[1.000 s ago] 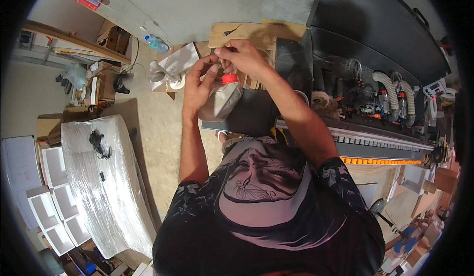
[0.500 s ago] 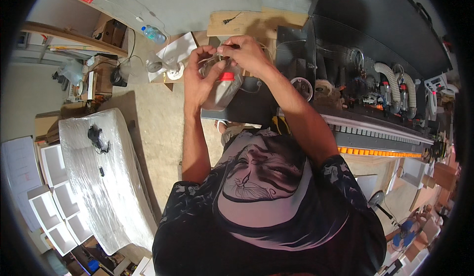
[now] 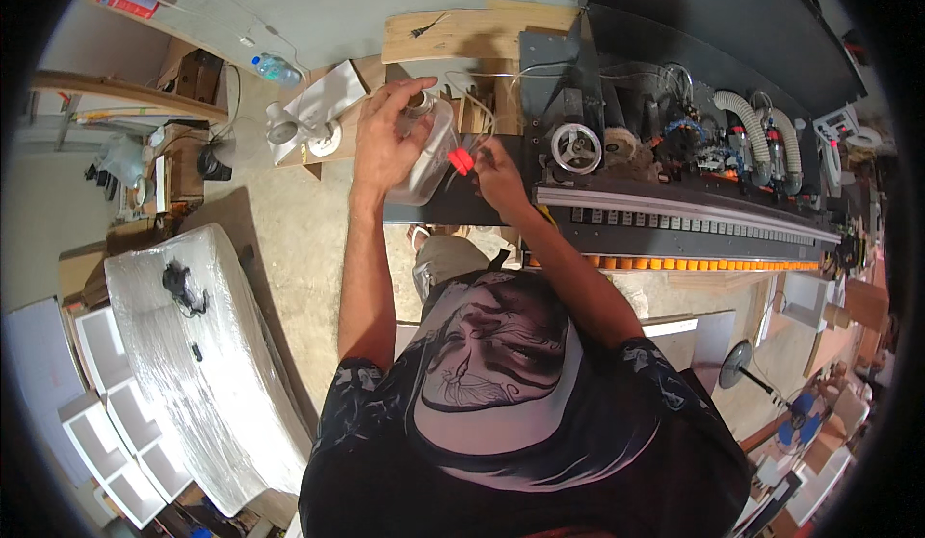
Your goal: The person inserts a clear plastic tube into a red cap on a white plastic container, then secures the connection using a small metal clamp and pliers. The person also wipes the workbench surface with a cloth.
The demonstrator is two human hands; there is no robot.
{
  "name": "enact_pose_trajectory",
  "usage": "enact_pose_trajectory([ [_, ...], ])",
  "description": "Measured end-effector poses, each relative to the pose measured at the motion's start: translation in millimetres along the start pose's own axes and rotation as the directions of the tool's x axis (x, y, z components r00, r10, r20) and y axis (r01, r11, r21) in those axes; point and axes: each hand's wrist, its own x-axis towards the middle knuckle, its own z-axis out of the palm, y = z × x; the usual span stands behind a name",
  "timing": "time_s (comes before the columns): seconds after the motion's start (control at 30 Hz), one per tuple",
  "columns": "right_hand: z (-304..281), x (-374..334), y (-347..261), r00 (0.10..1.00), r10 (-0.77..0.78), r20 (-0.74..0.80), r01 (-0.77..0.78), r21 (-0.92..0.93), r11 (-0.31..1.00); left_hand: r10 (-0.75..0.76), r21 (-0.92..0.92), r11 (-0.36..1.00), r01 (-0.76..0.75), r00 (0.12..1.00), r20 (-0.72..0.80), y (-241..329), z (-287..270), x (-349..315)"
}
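- Since half a second earlier, our right grip (image 3: pixel 501 180) had moved down and rightward from the neck of the clear bottle (image 3: pixel 424 172), and the red cap (image 3: pixel 461 160) had shifted right with it.
- We pinched that cap at our right fingertips, beside the bottle, perhaps to keep the mouth accessible.
- Our left grip (image 3: pixel 385 138) wrapped the bottle's neck and shoulder, probably steadying it.
- We had the bottle over the dark ledge (image 3: pixel 453 212); whether it rested there, we couldn't tell.
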Motion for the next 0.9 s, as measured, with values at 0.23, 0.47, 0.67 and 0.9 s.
enact_pose_trajectory([
  [0.23,15,-24,16,0.970,0.216,-0.112,-0.190,0.206,0.960,-0.226,-0.492,0.834,0.249,0.968,0.107,-23,-8,-2],
  [0.47,42,-57,41,0.956,0.185,-0.227,-0.094,0.361,0.928,-0.189,-0.579,0.782,0.230,0.973,0.131,-64,-38,-6],
  [0.67,34,-46,-16,0.980,0.105,-0.167,0.038,0.684,0.729,0.284,-0.037,0.958,-0.283,0.927,0.245,-23,-57,-1],
  [0.9,12,-36,-65,0.992,0.033,-0.122,0.094,0.889,0.448,0.333,0.341,0.805,-0.485,0.846,0.417,11,-29,4],
])
